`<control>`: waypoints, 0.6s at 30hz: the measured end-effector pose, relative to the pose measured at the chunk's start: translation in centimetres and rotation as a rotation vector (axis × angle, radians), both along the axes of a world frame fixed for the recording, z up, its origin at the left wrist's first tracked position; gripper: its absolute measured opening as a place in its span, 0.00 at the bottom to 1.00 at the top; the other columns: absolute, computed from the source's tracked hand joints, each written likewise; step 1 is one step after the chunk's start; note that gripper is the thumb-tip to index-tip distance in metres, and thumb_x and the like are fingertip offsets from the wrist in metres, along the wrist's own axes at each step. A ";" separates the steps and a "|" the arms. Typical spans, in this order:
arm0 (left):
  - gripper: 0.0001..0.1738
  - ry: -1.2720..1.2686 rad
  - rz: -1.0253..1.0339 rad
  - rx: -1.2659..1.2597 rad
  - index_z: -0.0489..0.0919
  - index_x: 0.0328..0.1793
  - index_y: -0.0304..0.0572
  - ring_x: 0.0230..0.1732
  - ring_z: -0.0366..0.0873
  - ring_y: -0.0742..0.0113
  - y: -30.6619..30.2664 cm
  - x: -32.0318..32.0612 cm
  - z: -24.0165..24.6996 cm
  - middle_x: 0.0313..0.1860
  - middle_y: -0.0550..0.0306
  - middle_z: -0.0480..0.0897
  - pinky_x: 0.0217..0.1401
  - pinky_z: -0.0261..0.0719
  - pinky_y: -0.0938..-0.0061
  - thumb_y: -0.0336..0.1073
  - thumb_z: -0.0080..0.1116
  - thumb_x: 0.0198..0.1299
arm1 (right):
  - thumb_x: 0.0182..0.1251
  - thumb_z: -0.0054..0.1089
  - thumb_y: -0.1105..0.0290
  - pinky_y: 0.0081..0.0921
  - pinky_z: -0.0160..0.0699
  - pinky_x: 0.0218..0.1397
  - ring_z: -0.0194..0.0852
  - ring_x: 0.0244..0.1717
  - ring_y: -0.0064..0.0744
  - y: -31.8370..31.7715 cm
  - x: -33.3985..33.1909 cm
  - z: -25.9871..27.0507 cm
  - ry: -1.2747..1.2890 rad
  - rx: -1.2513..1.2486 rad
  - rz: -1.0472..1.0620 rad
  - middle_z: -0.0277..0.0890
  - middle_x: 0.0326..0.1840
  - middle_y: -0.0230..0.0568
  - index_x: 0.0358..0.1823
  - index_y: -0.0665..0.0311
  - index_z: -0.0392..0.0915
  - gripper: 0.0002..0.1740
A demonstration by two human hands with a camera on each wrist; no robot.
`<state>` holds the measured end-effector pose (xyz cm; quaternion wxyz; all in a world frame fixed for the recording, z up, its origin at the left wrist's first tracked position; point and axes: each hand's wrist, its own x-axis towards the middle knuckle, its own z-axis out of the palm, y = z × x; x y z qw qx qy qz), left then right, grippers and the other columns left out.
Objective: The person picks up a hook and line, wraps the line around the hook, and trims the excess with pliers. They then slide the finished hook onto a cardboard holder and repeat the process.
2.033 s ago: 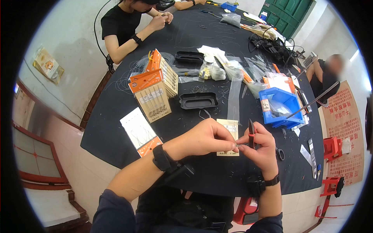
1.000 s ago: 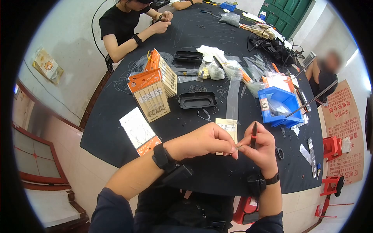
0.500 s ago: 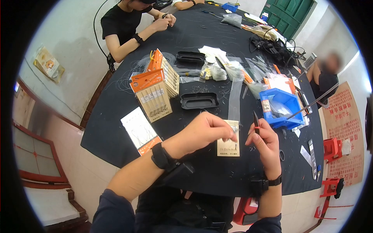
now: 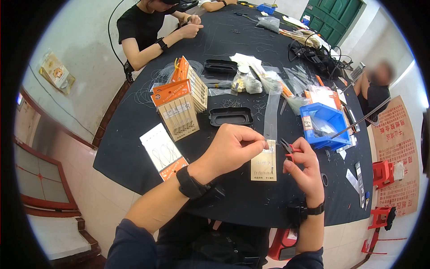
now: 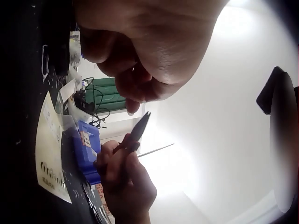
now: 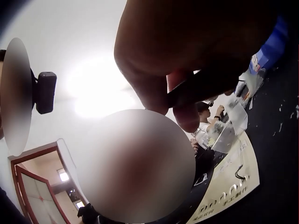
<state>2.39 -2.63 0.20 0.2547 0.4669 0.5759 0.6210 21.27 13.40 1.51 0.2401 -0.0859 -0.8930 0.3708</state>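
Note:
My left hand point(image 4: 228, 150) is at the middle front of the table, its fingers curled and the thumb pressed against the forefinger. I cannot tell what small thing lies between those fingertips. Right of it, my right hand point(image 4: 307, 168) grips red-handled pliers point(image 5: 138, 129), tips upward, their jaws slightly apart in the head view. The pliers' tips are a short way from the left fingertips. Below and between the hands, a beige fishing hook card point(image 4: 263, 173) lies on the black cloth. A row of small hooks point(image 6: 226, 192) runs along its lower part, one with a dark curved strand.
Hook packets with orange headers point(image 4: 178, 105) stand left, beside a white card with looped line point(image 4: 157, 144). Behind are a black tray point(image 4: 230, 116), clear bags and a blue bin point(image 4: 320, 107) with a rod across it. People sit left and right.
The hands, fingertips together earlier, have come apart. My left hand has risen off the card, uncovering its hooks. The pliers have turned so their tips point toward the left hand.

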 end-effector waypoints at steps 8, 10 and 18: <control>0.07 0.167 -0.026 0.114 0.89 0.38 0.34 0.24 0.74 0.77 0.2 0.0 -0.2 0.26 0.57 0.84 0.25 0.66 0.79 0.28 0.63 0.59 | 0.55 0.70 0.65 0.28 0.61 0.37 0.64 0.33 0.35 -0.2 0.1 0.1 -0.053 -0.178 0.064 0.63 0.33 0.40 0.26 0.72 0.79 0.15; 0.07 0.170 -0.035 0.116 0.89 0.38 0.34 0.24 0.74 0.77 0.2 -0.1 -0.1 0.25 0.58 0.84 0.25 0.66 0.79 0.28 0.63 0.59 | 0.56 0.69 0.65 0.28 0.61 0.37 0.64 0.33 0.34 -0.2 0.2 0.3 -0.071 -0.187 0.079 0.63 0.33 0.40 0.26 0.72 0.79 0.15; 0.07 0.224 -0.067 0.111 0.89 0.38 0.35 0.23 0.72 0.77 0.1 -0.1 0.0 0.24 0.59 0.82 0.25 0.64 0.78 0.29 0.63 0.59 | 0.57 0.69 0.65 0.27 0.62 0.36 0.65 0.32 0.33 -0.3 0.1 0.2 -0.087 -0.189 0.097 0.63 0.32 0.39 0.25 0.70 0.80 0.14</control>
